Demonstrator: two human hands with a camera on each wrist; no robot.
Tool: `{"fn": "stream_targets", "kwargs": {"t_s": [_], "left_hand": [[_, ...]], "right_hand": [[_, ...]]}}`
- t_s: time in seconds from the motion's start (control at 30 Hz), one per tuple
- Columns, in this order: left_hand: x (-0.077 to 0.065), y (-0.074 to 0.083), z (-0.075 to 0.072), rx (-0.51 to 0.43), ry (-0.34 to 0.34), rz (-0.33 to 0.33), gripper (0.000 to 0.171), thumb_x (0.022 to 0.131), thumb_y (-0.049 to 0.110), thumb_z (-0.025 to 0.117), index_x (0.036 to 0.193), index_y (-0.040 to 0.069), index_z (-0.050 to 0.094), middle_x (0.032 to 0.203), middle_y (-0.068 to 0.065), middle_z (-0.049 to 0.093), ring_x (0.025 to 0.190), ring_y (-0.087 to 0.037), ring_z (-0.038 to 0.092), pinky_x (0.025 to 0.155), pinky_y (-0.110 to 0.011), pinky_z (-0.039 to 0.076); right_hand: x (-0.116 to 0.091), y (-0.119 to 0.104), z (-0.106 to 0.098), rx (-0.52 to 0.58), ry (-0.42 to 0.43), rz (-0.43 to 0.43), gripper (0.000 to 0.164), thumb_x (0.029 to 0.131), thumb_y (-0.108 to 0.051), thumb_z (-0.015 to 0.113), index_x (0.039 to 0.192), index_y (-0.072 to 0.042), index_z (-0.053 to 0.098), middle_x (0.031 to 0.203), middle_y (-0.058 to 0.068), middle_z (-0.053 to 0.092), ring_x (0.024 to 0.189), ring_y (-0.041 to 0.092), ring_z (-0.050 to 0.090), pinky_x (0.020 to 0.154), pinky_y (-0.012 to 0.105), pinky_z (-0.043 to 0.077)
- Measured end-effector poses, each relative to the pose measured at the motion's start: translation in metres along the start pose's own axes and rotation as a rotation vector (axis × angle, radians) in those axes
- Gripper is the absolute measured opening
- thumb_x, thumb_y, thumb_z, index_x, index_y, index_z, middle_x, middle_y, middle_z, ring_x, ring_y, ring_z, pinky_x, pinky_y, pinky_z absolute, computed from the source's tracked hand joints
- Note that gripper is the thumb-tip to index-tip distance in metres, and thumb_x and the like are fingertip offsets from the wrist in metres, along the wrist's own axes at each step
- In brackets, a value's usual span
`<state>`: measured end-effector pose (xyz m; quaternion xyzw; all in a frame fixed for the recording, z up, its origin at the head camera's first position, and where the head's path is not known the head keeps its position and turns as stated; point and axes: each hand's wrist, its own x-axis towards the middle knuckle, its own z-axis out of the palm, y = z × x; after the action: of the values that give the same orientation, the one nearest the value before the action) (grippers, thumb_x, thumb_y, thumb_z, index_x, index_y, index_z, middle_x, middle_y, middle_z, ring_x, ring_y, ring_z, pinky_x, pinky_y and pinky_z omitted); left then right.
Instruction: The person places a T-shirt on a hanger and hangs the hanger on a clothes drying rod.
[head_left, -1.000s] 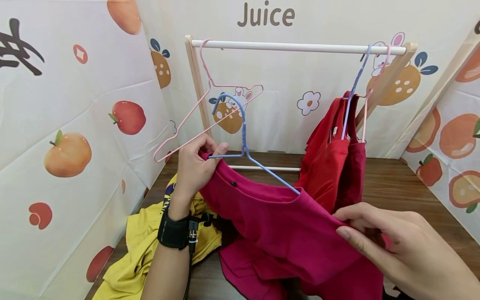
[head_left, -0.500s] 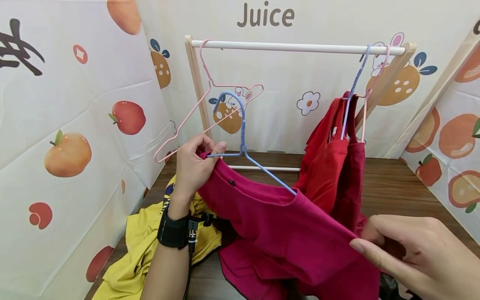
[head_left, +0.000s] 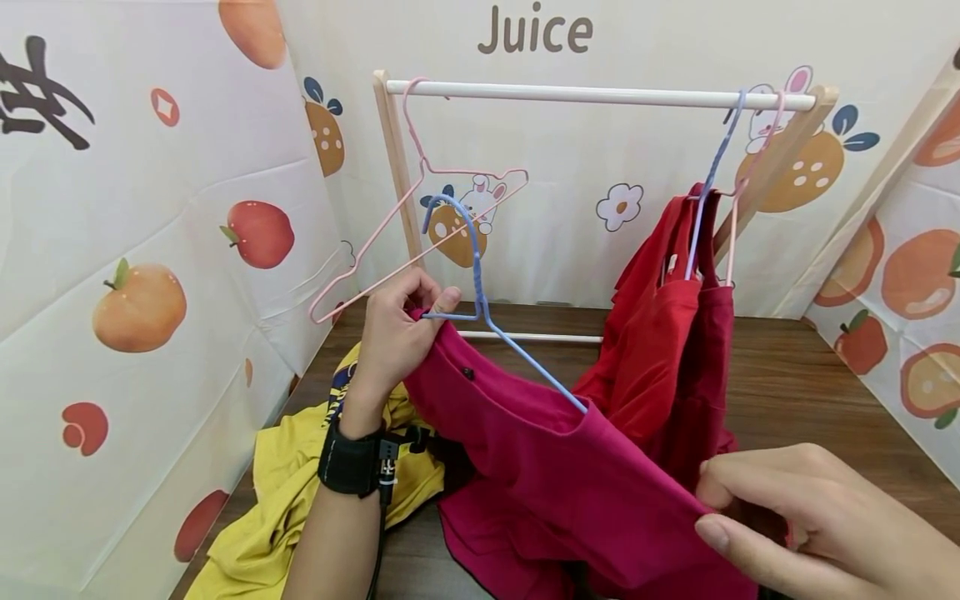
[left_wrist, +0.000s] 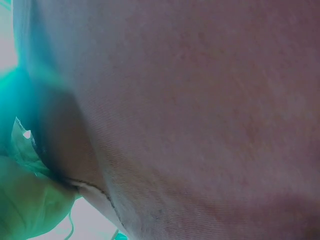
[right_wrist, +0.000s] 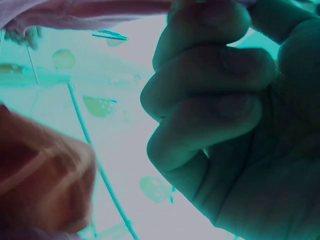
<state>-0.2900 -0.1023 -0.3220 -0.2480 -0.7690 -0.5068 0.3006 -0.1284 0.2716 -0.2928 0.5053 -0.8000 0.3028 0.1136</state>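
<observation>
A magenta garment [head_left: 540, 467] is stretched between my two hands in the head view, its opening facing up. My left hand [head_left: 397, 329] grips the garment's left corner together with one arm of a blue hanger [head_left: 477, 275]. The hanger's hook points up, and its other arm slopes down right into the opening. At lower right, my right hand [head_left: 817, 517] pinches the garment's far edge between thumb and forefinger. The right wrist view shows the curled fingers [right_wrist: 200, 110] of that hand. Pale, blurred cloth [left_wrist: 200, 110] fills most of the left wrist view.
Behind stands a rack with a white rail [head_left: 600, 93]. An unloaded pink hanger [head_left: 375, 229] hangs at its left. At its right hang a red garment [head_left: 660, 333] and a dark red one [head_left: 716, 350]. A yellow garment [head_left: 277, 492] lies crumpled on the table at left.
My right hand has moved right and down, pulling the garment's edge outward. The blue hanger has dropped slightly and leans a little more left. My left hand keeps its hold, almost unmoved.
</observation>
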Motion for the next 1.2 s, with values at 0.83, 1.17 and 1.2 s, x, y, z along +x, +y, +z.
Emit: {"fn": "stream_targets", "kwargs": {"t_s": [0.83,1.17,1.2], "left_hand": [[-0.002,0.004,0.005,0.002,-0.059,-0.015,0.021,0.093,0.022,0.076,0.081,0.011,0.063,0.072,-0.003,0.054,0.066,-0.018,0.046,0.056,-0.026,0.035],[-0.001,0.004,0.004,-0.001,-0.098,0.008,0.026,0.088,0.032,0.079,0.103,0.014,0.068,0.100,0.002,0.068,0.103,-0.015,0.058,0.088,-0.038,0.049],[-0.001,0.004,0.004,-0.003,-0.098,0.006,0.027,0.089,0.033,0.078,0.106,0.014,0.069,0.105,0.001,0.069,0.108,-0.015,0.058,0.094,-0.041,0.049]], "right_hand": [[0.055,0.001,0.031,0.441,-0.018,0.026,0.036,0.090,0.014,0.057,0.077,-0.015,0.042,0.063,-0.007,0.035,0.066,-0.013,0.033,0.050,0.009,0.031],[0.049,0.000,0.029,0.616,0.076,0.192,0.033,0.096,0.018,0.045,0.085,-0.012,0.052,0.068,-0.001,0.041,0.056,0.008,0.041,0.045,0.021,0.038],[0.049,0.000,0.028,0.629,0.090,0.212,0.032,0.096,0.018,0.044,0.086,-0.011,0.053,0.069,-0.001,0.043,0.056,0.010,0.043,0.045,0.023,0.039]]}}
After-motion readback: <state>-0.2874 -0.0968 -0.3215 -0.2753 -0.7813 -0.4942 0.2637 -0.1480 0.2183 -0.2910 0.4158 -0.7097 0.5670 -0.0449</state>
